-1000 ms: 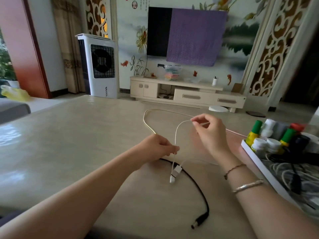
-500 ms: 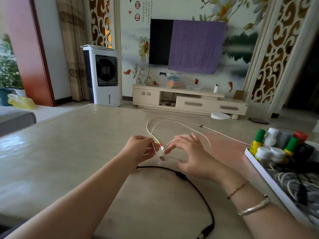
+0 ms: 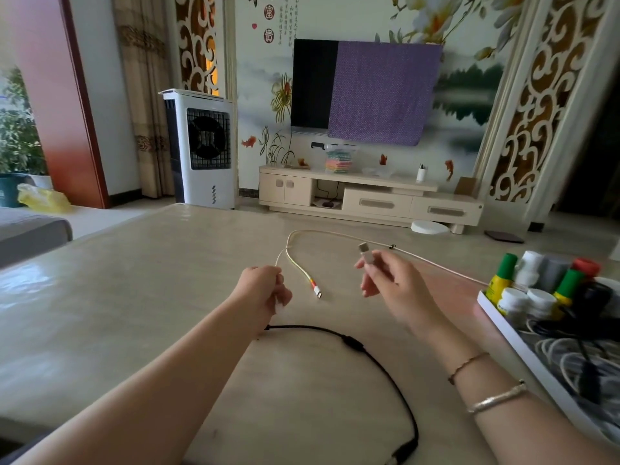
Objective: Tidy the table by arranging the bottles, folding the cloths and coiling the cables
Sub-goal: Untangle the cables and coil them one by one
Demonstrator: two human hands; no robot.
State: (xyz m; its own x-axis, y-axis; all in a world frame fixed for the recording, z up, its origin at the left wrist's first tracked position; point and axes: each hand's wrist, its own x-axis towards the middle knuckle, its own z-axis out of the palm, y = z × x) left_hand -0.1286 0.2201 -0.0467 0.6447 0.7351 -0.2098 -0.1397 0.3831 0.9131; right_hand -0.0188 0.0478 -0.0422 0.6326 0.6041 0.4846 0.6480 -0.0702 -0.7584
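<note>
White cable (image 3: pixel 295 263) in left grip (image 3: pixel 265 290), plug (image 3: pixel 365 255) pinched in right grip (image 3: pixel 389 283), tray (image 3: pixel 503 325) at table edge

The hands have drawn apart: the right hand (image 3: pixel 392 280) now lifts the white cable's plug (image 3: pixel 365 253) clear, the left hand (image 3: pixel 265 290) grips the cord, and the striped connector (image 3: pixel 315 290) lies exposed between them.

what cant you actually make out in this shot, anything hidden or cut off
- Black cable, head view: its near plug runs off the bottom edge, and its far end slips behind the left hand.
- White cable: the left hand's grip covers part of it, so how many loops are gathered cannot be told.
- Tray: cut off by the right edge; its tangled cables cannot be counted.
- Bottles: labels too small to read.
- Right hand: motion-blurred, pinching a connector.
</note>
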